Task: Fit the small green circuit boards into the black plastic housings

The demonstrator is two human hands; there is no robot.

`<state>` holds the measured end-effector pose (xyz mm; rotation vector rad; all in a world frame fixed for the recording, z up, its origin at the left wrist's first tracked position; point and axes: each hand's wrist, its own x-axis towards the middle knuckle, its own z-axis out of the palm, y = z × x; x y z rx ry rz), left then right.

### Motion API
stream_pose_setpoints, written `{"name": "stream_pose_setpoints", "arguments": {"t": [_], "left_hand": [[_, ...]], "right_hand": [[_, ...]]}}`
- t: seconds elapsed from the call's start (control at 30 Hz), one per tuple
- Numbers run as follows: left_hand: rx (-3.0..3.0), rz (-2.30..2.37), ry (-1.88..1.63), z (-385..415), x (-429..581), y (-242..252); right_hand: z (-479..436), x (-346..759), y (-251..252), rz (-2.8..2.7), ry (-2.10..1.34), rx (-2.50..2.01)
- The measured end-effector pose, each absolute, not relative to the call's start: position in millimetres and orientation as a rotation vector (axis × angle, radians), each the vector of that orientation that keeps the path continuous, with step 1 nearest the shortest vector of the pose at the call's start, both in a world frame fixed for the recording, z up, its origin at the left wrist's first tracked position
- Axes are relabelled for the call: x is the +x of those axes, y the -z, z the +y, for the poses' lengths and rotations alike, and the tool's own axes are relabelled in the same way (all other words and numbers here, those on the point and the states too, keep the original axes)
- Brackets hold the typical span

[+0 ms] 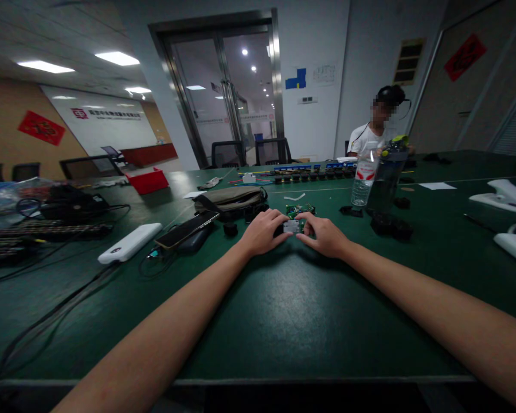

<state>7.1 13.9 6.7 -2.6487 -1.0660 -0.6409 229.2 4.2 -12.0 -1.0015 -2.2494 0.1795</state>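
Observation:
Both my arms reach forward over the green table (284, 310). My left hand (264, 231) and my right hand (324, 235) meet at the table's middle, fingers curled and pinched on a small white part (291, 226) held between them. A small green circuit board (298, 210) lies on the table just beyond the fingertips. What sits under the white part is hidden by my fingers.
A phone (187, 229), a white power bank (130, 242) and a khaki pouch (232, 199) lie to the left. Two bottles (363, 180) stand at the right. Cables and black strips (47, 231) fill the far left. Another person (376, 129) sits across the table.

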Motion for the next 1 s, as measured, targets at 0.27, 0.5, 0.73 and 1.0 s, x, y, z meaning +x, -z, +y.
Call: {"name": "stream_pose_setpoints", "arguments": {"t": [0.27,0.5,0.73,1.0], "left_hand": [[-2.634,-1.039,0.630,16.3,7.2,-5.9],[-2.627,-1.063,0.682,15.1,5.3,-7.3],[-2.619,-0.969,0.854,7.1,14.4,-6.6],[-2.574,-0.859,0.984,2.3,27.9,-2.1]], "right_hand": [[6.1,229.0,12.3,-2.224,-0.137,-1.034],[4.4,229.8,9.6,-2.186,-0.154,-1.088],[4.2,227.3,11.5,-2.209,-0.129,-1.059],[2.3,219.8,15.6,-2.326,0.051,-1.008]]}}
